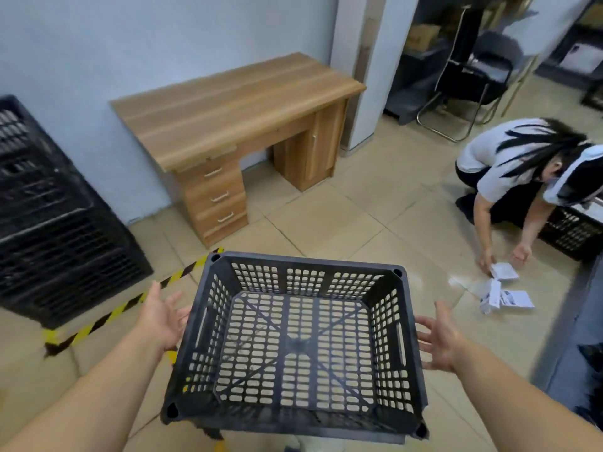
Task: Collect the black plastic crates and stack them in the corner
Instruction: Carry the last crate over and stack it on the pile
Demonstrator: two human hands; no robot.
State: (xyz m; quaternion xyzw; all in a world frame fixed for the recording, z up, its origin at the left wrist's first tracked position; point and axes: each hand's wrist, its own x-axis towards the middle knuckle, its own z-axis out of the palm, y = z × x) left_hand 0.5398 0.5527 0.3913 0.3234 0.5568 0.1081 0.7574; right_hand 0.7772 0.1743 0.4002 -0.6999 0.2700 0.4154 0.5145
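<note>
A black crate point(293, 340) sits in the lower centre of the view, opening upward, so that the tiled floor point(375, 223) shows through its perforated base. Its long axis runs left to right across the view; the short sides, each with a handle slot, face the two hands. The near edge appears slightly lower than the far edge. The left hand point(163, 318) is beside the left short side, palm turned inward, fingers spread. The right hand point(437, 340) is beside the right short side, palm inward, fingers spread. Neither hand is closed on the crate; whether the fingertips touch its walls cannot be told. What supports the crate cannot be told either. A stack point(55, 216) of black crates stands at the left against the wall point(130, 44). Yellow-and-black tape point(127, 305) runs on the floor between the stack and the crate. A wooden desk point(241, 109) with three drawers stands against the wall beyond the crate. At the right, well apart from the crate, a second person point(509, 171) crouches over papers point(502, 288) lying on the floor, with another black crate point(574, 233) just behind that person's arms. A folding chair point(473, 79) stands in the far right background.
</note>
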